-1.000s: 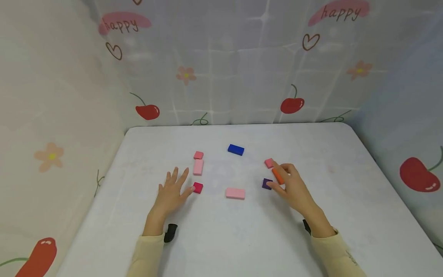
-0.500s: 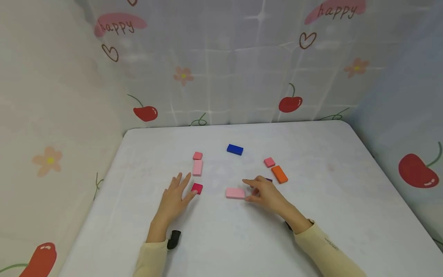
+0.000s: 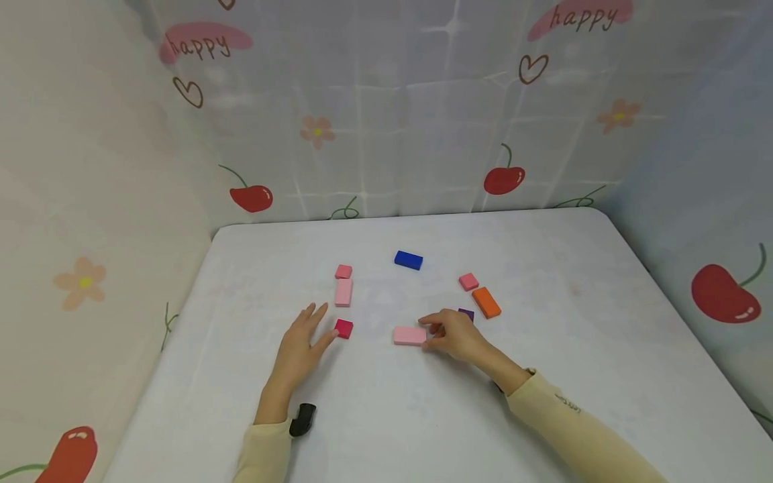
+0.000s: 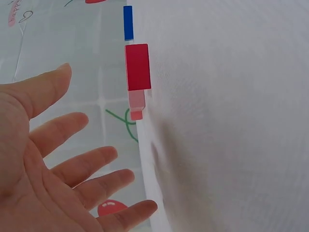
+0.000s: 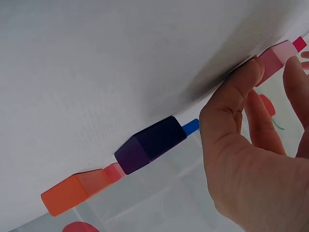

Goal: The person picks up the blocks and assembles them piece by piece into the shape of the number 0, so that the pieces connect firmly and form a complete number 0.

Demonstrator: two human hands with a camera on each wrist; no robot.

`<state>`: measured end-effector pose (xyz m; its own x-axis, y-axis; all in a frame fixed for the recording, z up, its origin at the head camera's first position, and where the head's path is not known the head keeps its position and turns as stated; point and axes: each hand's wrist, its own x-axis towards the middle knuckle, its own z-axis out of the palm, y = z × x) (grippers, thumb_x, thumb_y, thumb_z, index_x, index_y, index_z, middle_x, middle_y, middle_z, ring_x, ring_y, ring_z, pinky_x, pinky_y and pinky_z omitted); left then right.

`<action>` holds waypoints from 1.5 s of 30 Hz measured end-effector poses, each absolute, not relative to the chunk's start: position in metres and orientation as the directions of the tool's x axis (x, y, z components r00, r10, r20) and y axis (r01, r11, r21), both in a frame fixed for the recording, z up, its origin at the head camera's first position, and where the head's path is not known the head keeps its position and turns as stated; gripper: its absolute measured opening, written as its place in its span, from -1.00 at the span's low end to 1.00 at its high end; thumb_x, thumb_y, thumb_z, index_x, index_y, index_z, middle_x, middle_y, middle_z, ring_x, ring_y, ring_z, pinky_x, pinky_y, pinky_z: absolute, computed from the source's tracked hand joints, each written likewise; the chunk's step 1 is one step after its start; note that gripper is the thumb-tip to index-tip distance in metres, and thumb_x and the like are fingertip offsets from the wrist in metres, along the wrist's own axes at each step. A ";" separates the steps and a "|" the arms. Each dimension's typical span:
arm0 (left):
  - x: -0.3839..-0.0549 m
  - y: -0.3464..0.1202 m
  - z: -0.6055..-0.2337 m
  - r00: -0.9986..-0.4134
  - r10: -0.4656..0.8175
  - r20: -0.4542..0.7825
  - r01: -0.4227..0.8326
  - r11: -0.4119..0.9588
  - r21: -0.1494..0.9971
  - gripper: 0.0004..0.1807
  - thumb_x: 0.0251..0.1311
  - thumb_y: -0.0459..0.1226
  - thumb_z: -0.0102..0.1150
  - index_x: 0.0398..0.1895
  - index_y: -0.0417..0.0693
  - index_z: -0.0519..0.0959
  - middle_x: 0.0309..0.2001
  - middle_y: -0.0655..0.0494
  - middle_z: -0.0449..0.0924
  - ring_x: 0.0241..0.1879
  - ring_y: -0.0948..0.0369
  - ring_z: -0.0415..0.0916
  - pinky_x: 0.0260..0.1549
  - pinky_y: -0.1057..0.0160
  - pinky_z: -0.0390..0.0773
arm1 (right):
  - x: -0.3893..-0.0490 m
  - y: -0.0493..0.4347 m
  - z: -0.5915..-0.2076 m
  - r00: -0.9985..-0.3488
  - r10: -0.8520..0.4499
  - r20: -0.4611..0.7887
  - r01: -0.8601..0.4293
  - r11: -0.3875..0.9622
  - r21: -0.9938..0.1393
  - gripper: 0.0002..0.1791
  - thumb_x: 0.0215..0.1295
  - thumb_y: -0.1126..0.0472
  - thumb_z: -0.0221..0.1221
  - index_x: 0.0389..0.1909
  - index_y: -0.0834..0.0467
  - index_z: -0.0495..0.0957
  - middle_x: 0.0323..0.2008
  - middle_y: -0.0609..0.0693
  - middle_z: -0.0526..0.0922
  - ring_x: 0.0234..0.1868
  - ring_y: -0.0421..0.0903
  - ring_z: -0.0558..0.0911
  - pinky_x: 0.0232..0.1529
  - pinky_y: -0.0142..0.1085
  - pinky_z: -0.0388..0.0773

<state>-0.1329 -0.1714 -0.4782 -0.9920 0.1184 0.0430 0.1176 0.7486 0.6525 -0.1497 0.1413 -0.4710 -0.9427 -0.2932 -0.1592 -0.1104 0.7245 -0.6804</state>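
Observation:
My left hand is spread with fingers fairly straight, its thumb beside a crimson block. In the left wrist view a gap shows between the thumb and that crimson block. My right hand is at the right end of a pink block, thumb and index finger apart on either side of that end. Whether they touch it is hard to tell. Behind this hand a dark purple block is partly hidden in the head view; the right wrist view shows the purple block apart from the fingers.
A second pink block and a small coral block lie at the left. A blue block lies farther back. At the right are an orange block and another coral block. A curtain rises behind the white table.
My right hand has moved left from the purple and orange blocks to the pink block, its thumb and index finger drawing slightly closer together. My left hand has hardly moved.

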 end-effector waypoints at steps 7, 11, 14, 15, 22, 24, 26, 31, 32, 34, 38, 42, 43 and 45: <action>-0.136 -0.172 -0.481 -0.994 0.084 0.077 0.114 0.724 0.680 -0.38 0.22 -0.18 0.30 0.35 -0.10 0.42 0.35 -0.29 0.33 0.36 -0.22 0.26 0.30 -0.24 0.23 | -0.148 0.139 -0.474 -0.954 -0.267 -0.137 -0.111 0.738 -0.666 -0.58 0.03 0.27 0.45 -0.02 0.15 0.70 -0.34 -0.04 0.60 -0.32 -0.15 0.49 -0.25 -0.36 0.48; -0.139 -0.173 -0.483 -0.995 0.045 0.087 0.093 0.704 0.704 -0.42 0.17 -0.23 0.35 0.28 -0.12 0.49 0.23 -0.27 0.46 0.26 -0.17 0.39 0.25 -0.19 0.34 | -0.147 0.137 -0.475 -0.960 -0.242 -0.138 -0.095 0.751 -0.654 -0.59 0.02 0.26 0.46 -0.04 0.13 0.71 -0.35 -0.05 0.60 -0.32 -0.16 0.49 -0.25 -0.37 0.48; -0.141 -0.173 -0.484 -0.996 0.017 0.087 0.074 0.686 0.723 -0.44 0.13 -0.27 0.38 0.24 -0.11 0.53 0.14 -0.20 0.53 0.13 -0.09 0.49 0.14 -0.10 0.47 | -0.146 0.136 -0.475 -0.963 -0.234 -0.133 -0.094 0.755 -0.649 -0.59 0.02 0.26 0.46 -0.04 0.13 0.71 -0.35 -0.05 0.60 -0.33 -0.16 0.49 -0.26 -0.35 0.49; -0.142 -0.173 -0.484 -0.997 0.009 0.081 0.066 0.678 0.732 -0.45 0.11 -0.28 0.39 0.22 -0.10 0.55 0.11 -0.18 0.55 0.08 -0.06 0.52 0.10 -0.06 0.50 | -0.146 0.136 -0.474 -0.964 -0.230 -0.135 -0.089 0.755 -0.650 -0.59 0.02 0.26 0.46 -0.04 0.13 0.71 -0.36 -0.04 0.60 -0.32 -0.16 0.49 -0.25 -0.34 0.49; -0.148 -0.166 -0.484 -1.000 0.024 -0.009 0.006 0.578 0.816 -0.48 0.08 -0.35 0.40 0.18 -0.14 0.58 -0.03 -0.14 0.61 -0.16 0.06 0.54 -0.24 0.31 0.56 | -0.146 0.135 -0.473 -0.963 -0.229 -0.139 -0.087 0.760 -0.645 -0.60 0.03 0.26 0.45 -0.04 0.12 0.72 -0.36 -0.06 0.60 -0.32 -0.16 0.49 -0.25 -0.35 0.48; -0.150 -0.164 -0.484 -0.999 0.033 -0.031 -0.006 0.574 0.819 -0.49 0.08 -0.36 0.40 0.17 -0.14 0.58 -0.04 -0.14 0.61 -0.20 0.09 0.53 -0.31 0.37 0.52 | -0.147 0.135 -0.473 -0.962 -0.232 -0.142 -0.088 0.760 -0.643 -0.60 0.03 0.27 0.45 -0.03 0.12 0.71 -0.37 -0.05 0.60 -0.32 -0.16 0.50 -0.25 -0.35 0.48; -0.151 -0.163 -0.484 -0.998 0.040 -0.041 -0.010 0.584 0.812 -0.49 0.07 -0.37 0.40 0.15 -0.15 0.59 -0.05 -0.14 0.62 -0.22 0.10 0.53 -0.35 0.38 0.50 | -0.147 0.136 -0.473 -0.962 -0.233 -0.146 -0.087 0.762 -0.642 -0.60 0.04 0.27 0.45 -0.03 0.13 0.71 -0.37 -0.05 0.60 -0.32 -0.16 0.50 -0.25 -0.35 0.48; -0.156 -0.161 -0.487 -0.995 0.034 -0.089 -0.049 0.611 0.790 -0.50 0.07 -0.35 0.40 0.14 -0.13 0.60 -0.06 -0.11 0.61 -0.24 0.11 0.51 -0.39 0.35 0.49 | -0.147 0.135 -0.473 -0.960 -0.232 -0.155 -0.082 0.765 -0.639 -0.60 0.05 0.26 0.44 -0.02 0.13 0.71 -0.36 -0.05 0.60 -0.32 -0.16 0.49 -0.25 -0.34 0.48; -0.156 -0.161 -0.487 -0.995 0.037 -0.095 -0.052 0.616 0.786 -0.51 0.07 -0.35 0.40 0.14 -0.13 0.61 -0.06 -0.11 0.61 -0.25 0.11 0.50 -0.40 0.35 0.50 | -0.147 0.135 -0.473 -0.960 -0.233 -0.156 -0.082 0.766 -0.638 -0.60 0.05 0.26 0.44 -0.02 0.13 0.71 -0.36 -0.05 0.60 -0.32 -0.16 0.49 -0.25 -0.34 0.49; -0.158 -0.161 -0.488 -0.994 0.038 -0.102 -0.056 0.623 0.780 -0.53 0.06 -0.35 0.40 0.11 -0.14 0.62 -0.09 -0.09 0.62 -0.26 0.12 0.50 -0.40 0.35 0.49 | -0.147 0.135 -0.473 -0.960 -0.232 -0.157 -0.080 0.764 -0.640 -0.60 0.05 0.26 0.44 -0.02 0.13 0.71 -0.36 -0.05 0.60 -0.32 -0.16 0.49 -0.25 -0.35 0.49; -0.161 -0.161 -0.490 -0.994 0.053 -0.094 -0.039 0.632 0.774 -0.60 0.04 -0.38 0.41 0.02 -0.20 0.66 -0.16 -0.08 0.65 -0.30 0.15 0.51 -0.41 0.35 0.48 | -0.146 0.134 -0.473 -0.961 -0.227 -0.158 -0.075 0.763 -0.642 -0.60 0.05 0.27 0.44 -0.02 0.12 0.71 -0.37 -0.06 0.60 -0.33 -0.17 0.49 -0.26 -0.36 0.48; -0.162 -0.159 -0.490 -0.993 0.070 -0.090 -0.025 0.637 0.771 -0.64 0.04 -0.40 0.41 -0.03 -0.21 0.68 -0.20 -0.05 0.66 -0.33 0.18 0.50 -0.38 0.35 0.48 | -0.146 0.134 -0.473 -0.962 -0.225 -0.156 -0.076 0.767 -0.638 -0.60 0.05 0.26 0.44 -0.01 0.12 0.71 -0.38 -0.06 0.60 -0.33 -0.17 0.49 -0.27 -0.37 0.48; -0.162 -0.159 -0.490 -0.993 0.075 -0.089 -0.021 0.638 0.770 -0.64 0.04 -0.40 0.41 -0.04 -0.21 0.68 -0.20 -0.05 0.66 -0.32 0.18 0.50 -0.37 0.35 0.49 | -0.146 0.134 -0.473 -0.962 -0.225 -0.155 -0.077 0.767 -0.636 -0.60 0.05 0.26 0.44 -0.01 0.12 0.71 -0.38 -0.06 0.60 -0.33 -0.17 0.49 -0.27 -0.37 0.47; -0.162 -0.157 -0.489 -0.992 0.085 -0.089 -0.015 0.637 0.770 -0.65 0.04 -0.40 0.40 -0.04 -0.20 0.69 -0.19 -0.05 0.66 -0.32 0.18 0.52 -0.36 0.34 0.50 | -0.146 0.134 -0.472 -0.962 -0.227 -0.149 -0.083 0.768 -0.635 -0.60 0.06 0.27 0.43 -0.01 0.13 0.71 -0.38 -0.06 0.60 -0.33 -0.17 0.49 -0.27 -0.36 0.47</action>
<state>-0.1623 -0.1566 -0.4894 -0.9923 0.0855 -0.0894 -0.0145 0.6373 0.7705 -0.1459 0.1343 -0.4724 -0.9625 -0.2266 -0.1492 -0.0825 0.7684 -0.6347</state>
